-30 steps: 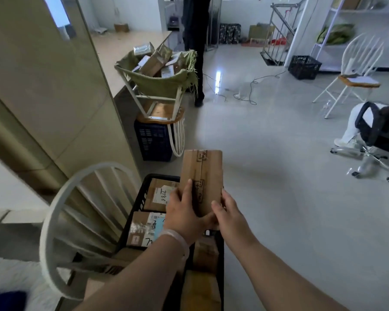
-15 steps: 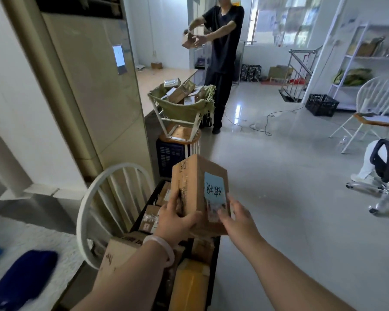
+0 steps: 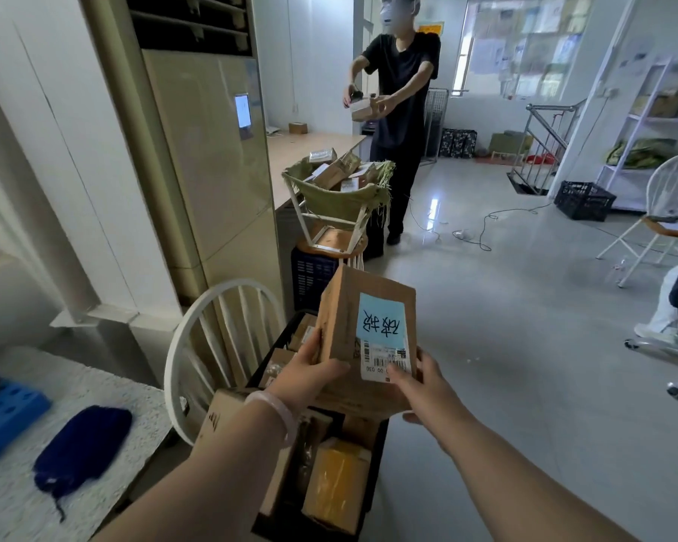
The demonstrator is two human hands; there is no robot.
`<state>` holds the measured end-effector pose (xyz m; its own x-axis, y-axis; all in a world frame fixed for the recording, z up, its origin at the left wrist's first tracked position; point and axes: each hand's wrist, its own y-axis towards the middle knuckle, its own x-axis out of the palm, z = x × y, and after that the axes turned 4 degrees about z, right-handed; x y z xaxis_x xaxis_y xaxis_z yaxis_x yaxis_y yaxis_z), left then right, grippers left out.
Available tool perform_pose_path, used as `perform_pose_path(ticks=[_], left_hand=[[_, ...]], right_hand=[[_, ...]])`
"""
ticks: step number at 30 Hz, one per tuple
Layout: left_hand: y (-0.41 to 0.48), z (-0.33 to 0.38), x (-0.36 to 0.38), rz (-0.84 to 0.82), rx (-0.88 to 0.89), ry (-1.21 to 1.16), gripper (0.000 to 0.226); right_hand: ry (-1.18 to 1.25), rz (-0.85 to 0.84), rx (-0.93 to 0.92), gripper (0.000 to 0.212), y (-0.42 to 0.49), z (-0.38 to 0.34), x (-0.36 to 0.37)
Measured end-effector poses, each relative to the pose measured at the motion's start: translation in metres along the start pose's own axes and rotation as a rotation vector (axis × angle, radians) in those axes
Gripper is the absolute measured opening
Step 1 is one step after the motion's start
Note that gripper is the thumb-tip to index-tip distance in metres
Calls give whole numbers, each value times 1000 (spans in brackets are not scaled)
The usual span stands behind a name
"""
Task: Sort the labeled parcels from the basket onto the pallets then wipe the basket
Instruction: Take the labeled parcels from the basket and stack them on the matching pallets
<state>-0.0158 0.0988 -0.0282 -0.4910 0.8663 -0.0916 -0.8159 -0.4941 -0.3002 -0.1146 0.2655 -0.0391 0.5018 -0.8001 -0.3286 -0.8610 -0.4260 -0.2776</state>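
Two-handed hold is applied to the brown cardboard parcel with the blue label [image 3: 363,326], raised just above the black plastic basket [image 3: 376,463] — left hand [image 3: 310,369] curled round its left edge, right hand [image 3: 419,385] clasping its lower right corner — and it is judged stiff, fairly light, best taken by opposite edges.

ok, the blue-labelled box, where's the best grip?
Probably the lower end of the blue-labelled box, a hand from each side: left hand on the plain side face, right hand at the bottom right corner. It stands tall and tilted, so a low hold steadies it and leaves the blue label readable.
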Motion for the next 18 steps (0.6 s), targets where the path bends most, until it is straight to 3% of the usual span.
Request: perform_pose_path(ticks=[3,6,9,11,14,18], left_hand=[[-1,0,-4,16,20,-18,97],[-3,7,1,135,90,-91,83],[-9,8,9,174,208,-52,94],[-10,6,13,211,247,1,77],[-10,12,6,242,256,11,49],[-9,17,-17,154,259,123,50]], right_hand=[[159,-47,113,49,-1,-3,1],[295,-10,132,43,-2,-4,4],[374,32,143,40,-3,-8,9],[375,22,148,41,-5,-11,13],[348,17,135,52,-4,-10,7],[126,202,19,91,5,-6,-19]])
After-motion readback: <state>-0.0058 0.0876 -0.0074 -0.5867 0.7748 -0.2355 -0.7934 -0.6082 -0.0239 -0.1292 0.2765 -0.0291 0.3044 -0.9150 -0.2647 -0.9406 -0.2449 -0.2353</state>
